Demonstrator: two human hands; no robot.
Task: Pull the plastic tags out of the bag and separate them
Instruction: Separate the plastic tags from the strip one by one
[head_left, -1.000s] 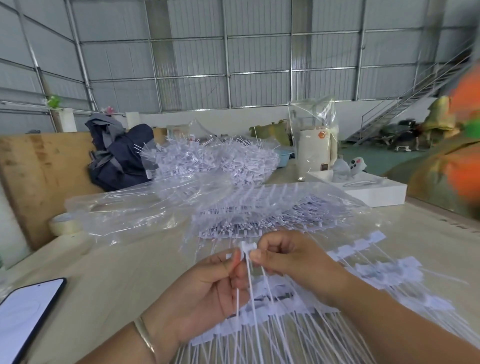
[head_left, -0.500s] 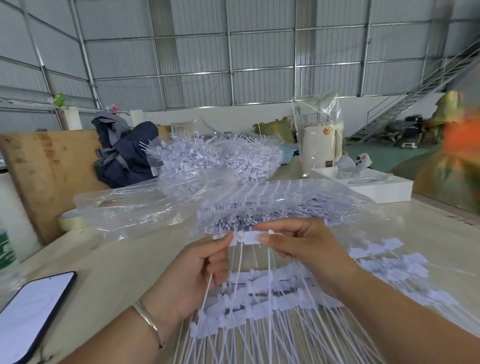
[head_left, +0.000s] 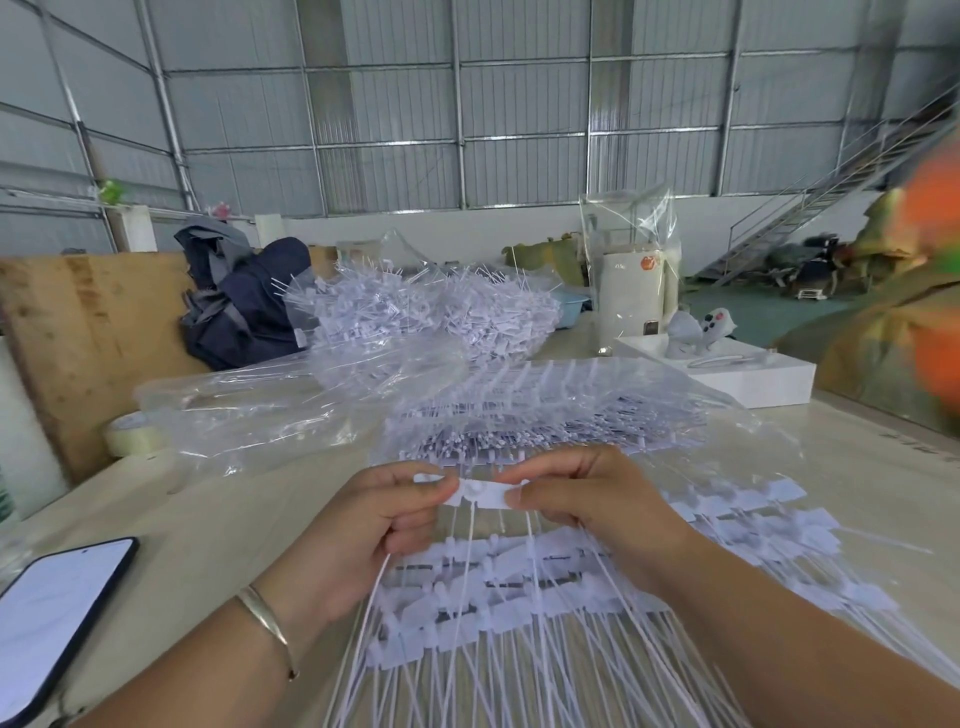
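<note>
My left hand (head_left: 358, 535) and my right hand (head_left: 592, 504) pinch the two ends of a short strip of joined white plastic tags (head_left: 480, 492), held level above the table. Their long thin tails hang down toward me. Under my hands lie rows of white tags (head_left: 467, 618) with tails fanned across the tabletop, and more lie to the right (head_left: 810, 535). Just beyond my hands sits the clear plastic bag (head_left: 545, 410), still holding many tags. A big heap of loose tags (head_left: 436, 317) is piled farther back.
A phone (head_left: 57, 618) with a lit screen lies at the front left. A roll of tape (head_left: 130, 434) sits left by a wooden board (head_left: 88, 332). A dark bag (head_left: 249, 306), a white box (head_left: 737, 376) and a wrapped white appliance (head_left: 631, 291) stand at the back.
My hands have moved apart along the strip, so more joined tag heads show between my fingers. The strip was also lifted a little toward the bag.
</note>
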